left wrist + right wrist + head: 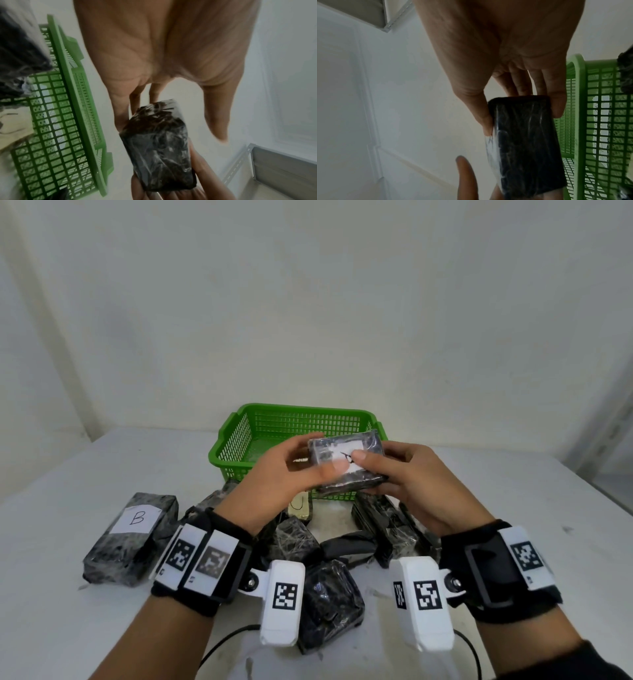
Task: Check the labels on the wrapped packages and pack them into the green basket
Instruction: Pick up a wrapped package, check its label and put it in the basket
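Observation:
Both hands hold one black wrapped package [347, 463] with a white label up in front of the green basket [260, 419]. My left hand [291, 470] grips its left end, thumb on the label. My right hand [400, 470] grips its right end, thumb also on the label, so the writing is partly hidden. The left wrist view shows the package [159, 146] held by fingers beside the basket [68, 121]. In the right wrist view the package [525, 142] sits between thumb and fingers, the basket [599, 121] to its right.
Several more black wrapped packages lie on the white table [68, 467] between me and the basket. One at the left [133, 539] bears a label "B". Another [329, 601] lies near my wrists. A black cable [226, 642] runs along the near edge. A wall stands behind.

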